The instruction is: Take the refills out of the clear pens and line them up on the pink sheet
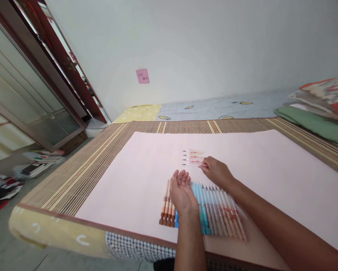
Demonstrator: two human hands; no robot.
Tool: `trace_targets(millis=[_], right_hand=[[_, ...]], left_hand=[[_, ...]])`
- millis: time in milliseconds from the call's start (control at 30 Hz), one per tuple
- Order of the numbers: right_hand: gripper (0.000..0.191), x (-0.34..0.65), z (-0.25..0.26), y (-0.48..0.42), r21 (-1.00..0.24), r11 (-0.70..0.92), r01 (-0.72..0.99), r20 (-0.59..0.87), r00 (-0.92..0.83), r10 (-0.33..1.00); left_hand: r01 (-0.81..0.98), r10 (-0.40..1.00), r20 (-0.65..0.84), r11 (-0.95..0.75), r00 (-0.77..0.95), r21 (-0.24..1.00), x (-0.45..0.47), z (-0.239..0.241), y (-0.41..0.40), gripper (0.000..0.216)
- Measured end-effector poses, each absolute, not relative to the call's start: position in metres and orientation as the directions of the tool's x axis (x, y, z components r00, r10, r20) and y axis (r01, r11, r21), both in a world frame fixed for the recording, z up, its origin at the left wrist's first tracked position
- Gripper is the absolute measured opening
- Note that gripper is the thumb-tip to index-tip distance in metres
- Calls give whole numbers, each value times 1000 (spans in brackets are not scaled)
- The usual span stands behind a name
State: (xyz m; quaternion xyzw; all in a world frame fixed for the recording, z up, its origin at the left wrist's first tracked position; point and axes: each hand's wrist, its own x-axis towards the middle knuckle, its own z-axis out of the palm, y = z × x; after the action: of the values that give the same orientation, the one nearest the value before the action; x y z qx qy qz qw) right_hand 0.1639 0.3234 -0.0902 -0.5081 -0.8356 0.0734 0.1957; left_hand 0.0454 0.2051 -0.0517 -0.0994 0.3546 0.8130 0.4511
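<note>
A row of several pens [214, 209] lies side by side on a large pink sheet [146, 177], brown ones at the left, blue in the middle, pale pink-patterned ones at the right. My left hand [181, 192] hovers over that row, palm up, fingers together and slightly curled, holding nothing. Farther back lies a small group of several white pens [191, 158] with their tips pointing left. My right hand [216, 171] rests at the right end of this group, fingertips pinched on the nearest white pen.
The pink sheet covers a striped woven mat [81, 169] on a bed. Folded bedding and a green pillow [312, 122] sit at the right. A pink sticky note [142, 75] is on the wall. Books and clutter [39, 163] lie on the floor at left.
</note>
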Motion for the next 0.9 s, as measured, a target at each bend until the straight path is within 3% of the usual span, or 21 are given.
trace_targets(millis=[600, 833, 900], right_hand=[[12, 164, -87, 324, -284, 463, 840, 233, -408, 883], [2, 170, -84, 319, -447, 456, 770, 273, -368, 889], [7, 171, -81, 315, -487, 482, 729, 287, -388, 876]], left_hand=[[-821, 670, -494, -339, -553, 460, 47, -51, 205, 19], [-821, 681, -481, -341, -552, 458, 47, -51, 205, 21], [-821, 684, -478, -341, -551, 458, 48, -51, 205, 21]])
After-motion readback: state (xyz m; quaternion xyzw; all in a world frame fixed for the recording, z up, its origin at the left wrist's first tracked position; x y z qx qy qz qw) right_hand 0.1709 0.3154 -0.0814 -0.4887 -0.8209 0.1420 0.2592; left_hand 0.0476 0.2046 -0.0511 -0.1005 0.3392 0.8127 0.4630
